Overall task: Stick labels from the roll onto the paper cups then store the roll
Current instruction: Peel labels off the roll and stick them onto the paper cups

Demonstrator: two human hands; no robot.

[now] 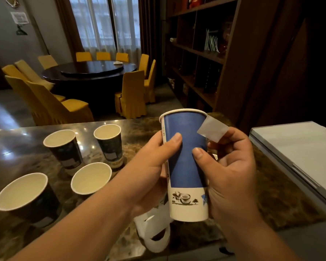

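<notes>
Nearest, at six o'clock, the white label roll [154,234] lies on the marbled tabletop [282,202], a thin, floppy loop of backing tape. Above it both hands hold one blue cup [185,153] upright in the air. The left hand [149,166] curls round its side at nine o'clock; the right hand [231,166] steadies it with the thumb while its fingers pinch a small white label [213,131] at one o'clock, beside the rim. The cup looks light, thin-walled and easily crushed, so best gripped gently mid-body. The label is limp and sticky; hold its edge. Four dark cups [64,147] stand at nine o'clock.
</notes>
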